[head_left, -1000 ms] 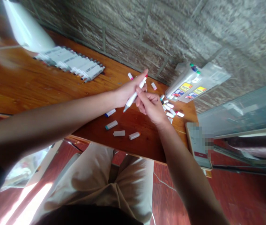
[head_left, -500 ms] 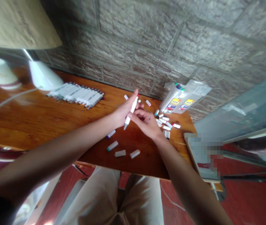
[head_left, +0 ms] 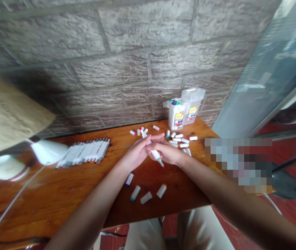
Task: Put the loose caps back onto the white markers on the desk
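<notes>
A white marker (head_left: 155,153) slants between my two hands above the wooden desk, its grey end and red tip pointing down to the right. My left hand (head_left: 135,153) is closed around its upper part, with the thumb along the barrel. From the other side, the fingers of my right hand (head_left: 171,152) close on the barrel; some of them are hidden behind it. Below the hands lie several loose marker caps, among them one with a teal end (head_left: 136,193) and one with an orange end (head_left: 161,191). More caps (head_left: 183,145) are scattered right of my right hand.
A row of white markers (head_left: 84,152) lies side by side on the left of the desk (head_left: 85,191). Behind it stand a lamp base (head_left: 47,151) and a white cup (head_left: 4,167). A clear plastic case (head_left: 176,116) with several markers stands against the brick wall (head_left: 127,59).
The marker has been turned over: its red end was up and now points down to the right. The view has shifted, and my hands sit closer together around the marker.
</notes>
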The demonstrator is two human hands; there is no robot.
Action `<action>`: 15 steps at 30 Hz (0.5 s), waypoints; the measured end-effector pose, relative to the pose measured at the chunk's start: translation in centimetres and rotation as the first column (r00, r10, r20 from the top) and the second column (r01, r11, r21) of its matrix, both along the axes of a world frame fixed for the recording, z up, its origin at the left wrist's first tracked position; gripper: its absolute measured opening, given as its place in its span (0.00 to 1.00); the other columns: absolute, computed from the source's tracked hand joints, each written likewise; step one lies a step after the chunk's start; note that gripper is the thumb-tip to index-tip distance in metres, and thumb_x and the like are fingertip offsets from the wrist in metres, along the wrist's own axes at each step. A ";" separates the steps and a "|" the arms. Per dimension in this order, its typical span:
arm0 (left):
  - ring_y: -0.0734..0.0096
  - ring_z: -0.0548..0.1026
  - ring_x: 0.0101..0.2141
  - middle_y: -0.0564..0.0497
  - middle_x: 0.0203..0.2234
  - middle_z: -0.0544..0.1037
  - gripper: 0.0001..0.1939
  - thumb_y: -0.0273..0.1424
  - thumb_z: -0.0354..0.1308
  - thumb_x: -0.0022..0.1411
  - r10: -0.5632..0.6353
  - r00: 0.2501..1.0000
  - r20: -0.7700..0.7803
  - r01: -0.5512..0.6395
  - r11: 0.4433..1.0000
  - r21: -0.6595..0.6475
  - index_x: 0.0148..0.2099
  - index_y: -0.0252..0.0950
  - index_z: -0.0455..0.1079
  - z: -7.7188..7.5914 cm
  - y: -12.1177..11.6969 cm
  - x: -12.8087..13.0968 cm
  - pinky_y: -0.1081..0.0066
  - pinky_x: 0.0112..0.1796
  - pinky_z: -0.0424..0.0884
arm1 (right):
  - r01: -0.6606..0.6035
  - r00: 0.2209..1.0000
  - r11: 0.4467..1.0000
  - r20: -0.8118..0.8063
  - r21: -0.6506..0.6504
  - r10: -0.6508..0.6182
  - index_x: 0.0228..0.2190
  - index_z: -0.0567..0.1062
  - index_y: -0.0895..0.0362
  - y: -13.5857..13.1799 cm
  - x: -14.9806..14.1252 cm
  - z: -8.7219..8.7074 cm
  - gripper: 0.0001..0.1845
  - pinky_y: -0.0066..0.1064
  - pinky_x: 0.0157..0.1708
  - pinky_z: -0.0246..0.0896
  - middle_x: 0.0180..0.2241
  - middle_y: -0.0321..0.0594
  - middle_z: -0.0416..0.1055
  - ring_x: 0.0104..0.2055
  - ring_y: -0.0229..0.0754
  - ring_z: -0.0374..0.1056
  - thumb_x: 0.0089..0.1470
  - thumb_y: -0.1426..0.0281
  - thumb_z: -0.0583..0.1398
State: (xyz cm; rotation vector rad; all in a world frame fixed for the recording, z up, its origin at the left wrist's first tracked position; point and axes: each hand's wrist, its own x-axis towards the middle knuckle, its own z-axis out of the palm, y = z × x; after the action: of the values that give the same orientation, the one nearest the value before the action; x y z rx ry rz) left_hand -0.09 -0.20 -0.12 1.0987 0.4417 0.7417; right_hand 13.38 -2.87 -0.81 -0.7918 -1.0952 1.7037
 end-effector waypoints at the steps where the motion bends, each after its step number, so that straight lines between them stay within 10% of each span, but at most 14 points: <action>1: 0.52 0.75 0.56 0.44 0.56 0.77 0.23 0.51 0.66 0.55 -0.009 1.000 -0.017 0.010 1.000 0.017 0.46 0.40 0.83 0.0 0.0 -0.1 0.63 0.51 0.73 | -0.015 1.000 1.000 -0.002 -0.007 0.015 0.20 0.67 0.58 -0.1 0.0 -0.1 0.18 0.23 0.17 0.41 0.14 0.26 0.59 0.16 0.28 0.49 0.39 0.63 0.70; 15: 0.53 0.76 0.54 0.42 0.47 0.82 0.23 0.50 0.65 0.58 -0.045 0.997 -0.063 0.042 0.998 -0.043 0.38 0.33 0.80 -0.7 0.4 0.4 0.62 0.53 0.72 | -0.080 0.997 0.991 -0.010 -0.108 0.080 0.17 0.62 0.57 -0.4 -0.6 0.6 0.24 0.21 0.15 0.40 0.13 0.25 0.57 0.15 0.26 0.49 0.36 0.61 0.72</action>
State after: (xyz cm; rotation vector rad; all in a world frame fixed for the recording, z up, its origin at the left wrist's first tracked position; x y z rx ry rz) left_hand 0.35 0.16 -0.87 1.0916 0.4841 0.6579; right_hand 12.82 -3.26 -0.26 -0.8196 -1.0499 1.8448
